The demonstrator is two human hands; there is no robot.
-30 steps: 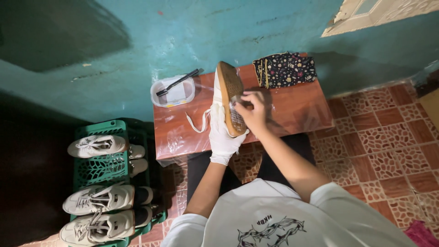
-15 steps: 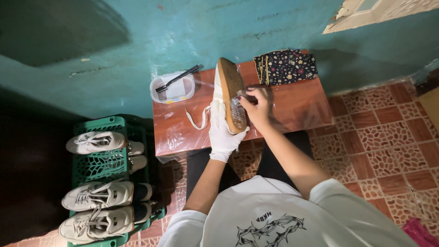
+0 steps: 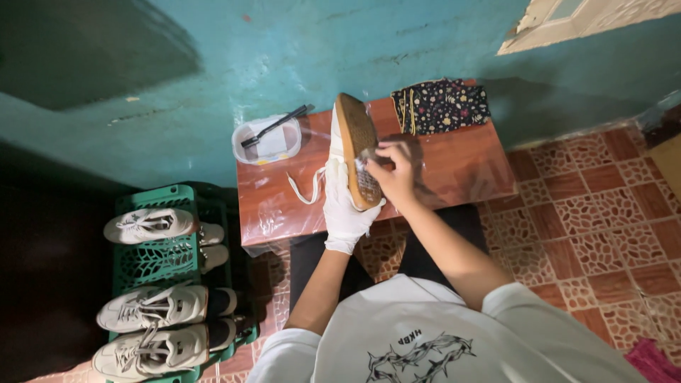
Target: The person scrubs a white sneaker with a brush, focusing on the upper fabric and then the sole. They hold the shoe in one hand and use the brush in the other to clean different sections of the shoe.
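We look straight down at a person seated before a low reddish-brown table (image 3: 454, 163) set against a teal wall (image 3: 284, 57). Our view shows the left hand (image 3: 344, 206), in a white glove, wrapped around a white shoe (image 3: 351, 145) from below, its fingers clenched on the upper so that the shoe stands on edge with its tan sole (image 3: 357, 142) turned toward the right hand. The bare right hand (image 3: 394, 170) rests against the lower part of that sole, fingers curled and pressed together; we cannot tell whether they grip anything small. A loose white lace (image 3: 305, 190) trails from the shoe onto the table, just left of the gloved fingers.

Beyond the fingertips, toward the wall, sits a clear plastic tub (image 3: 268, 140) with a dark brush (image 3: 277, 124) lying across its rim. To the right of the bare fingers, at the table's far edge, lies a dark floral pouch (image 3: 443, 105).

Well to the left of both hands, on the floor, a green plastic crate (image 3: 152, 259) holds three pale sneakers (image 3: 152, 306) lying on their sides. Patterned terracotta tiles (image 3: 596, 213) cover the floor to the right of the hands
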